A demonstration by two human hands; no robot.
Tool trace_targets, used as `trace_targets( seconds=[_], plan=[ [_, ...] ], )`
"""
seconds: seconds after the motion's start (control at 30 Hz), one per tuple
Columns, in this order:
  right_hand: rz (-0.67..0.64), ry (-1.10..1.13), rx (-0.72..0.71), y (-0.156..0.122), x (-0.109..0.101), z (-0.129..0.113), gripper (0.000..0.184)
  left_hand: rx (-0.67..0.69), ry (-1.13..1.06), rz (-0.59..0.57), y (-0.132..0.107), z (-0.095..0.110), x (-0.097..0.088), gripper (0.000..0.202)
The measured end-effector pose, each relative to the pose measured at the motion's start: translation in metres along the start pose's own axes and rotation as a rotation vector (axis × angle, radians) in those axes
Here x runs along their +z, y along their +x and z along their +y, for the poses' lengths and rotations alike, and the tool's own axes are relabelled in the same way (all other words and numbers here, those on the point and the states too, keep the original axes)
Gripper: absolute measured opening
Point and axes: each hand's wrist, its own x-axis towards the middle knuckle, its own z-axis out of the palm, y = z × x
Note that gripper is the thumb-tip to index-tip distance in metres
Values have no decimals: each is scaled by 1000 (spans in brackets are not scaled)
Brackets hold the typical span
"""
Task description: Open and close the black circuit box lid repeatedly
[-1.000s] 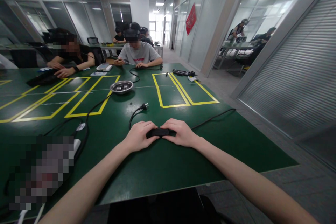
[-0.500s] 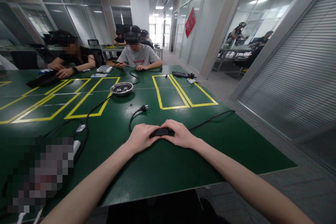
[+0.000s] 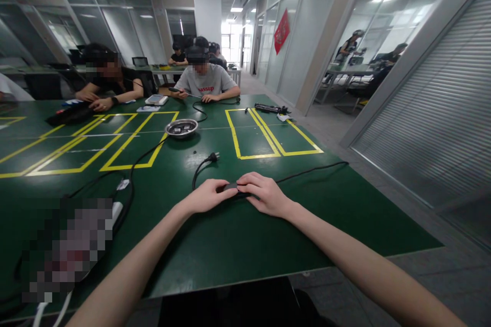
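Note:
Both my hands rest together on the green table (image 3: 238, 235), closed round a small black power adapter (image 3: 231, 187) that shows only as a sliver between them. My left hand (image 3: 209, 195) grips its left end and my right hand (image 3: 263, 193) covers its right end, fingers curled over it. A black cable runs from the adapter's left side in a loop to a plug (image 3: 213, 156) lying on the table beyond my hands. Another black cable (image 3: 314, 169) leads off to the right from under my right hand.
A metal bowl (image 3: 181, 127) stands mid-table beside yellow taped rectangles (image 3: 274, 138). A white power strip (image 3: 115, 210) with black cables lies at the left. Two people sit at the far side. A black tool (image 3: 270, 108) lies at the far right edge.
My hands have closed in over the adapter, hiding most of it. The view has shifted slightly; the adapter stays in the same place on the table.

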Motion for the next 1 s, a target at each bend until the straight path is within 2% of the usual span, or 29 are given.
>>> trace_targets(
  seconds=[0.1, 0.2, 0.33, 0.47, 0.57, 0.67, 0.77, 0.9, 1.0],
  plan=[
    [-32, -16, 28, 0, 0, -2, 21, 12, -85, -20, 1, -1, 1, 43],
    [-90, 18, 139, 0, -1, -5, 26, 60, -122, 83, -1, -4, 8, 36],
    [-146, 151, 339, 1, -4, -8, 42, 98, 49, 237, -2, -7, 14, 33],
    [-126, 213, 421, 2, -4, -8, 26, 130, 178, 243, -3, -7, 17, 34],
    [-86, 245, 441, 0, -2, -6, 26, 169, 299, 236, -4, -6, 17, 30],
    [-66, 273, 399, -2, 0, -2, 32, 210, 385, 220, -5, -6, 17, 24],
    [-65, 291, 369, -4, 3, 3, 34, 231, 400, 223, -6, -8, 18, 24],
    [-44, 271, 407, -6, 7, 6, 29, 230, 402, 241, -6, -11, 18, 28],
    [-62, 273, 367, -5, 5, 5, 44, 223, 405, 246, -5, -11, 17, 25]
  ],
)
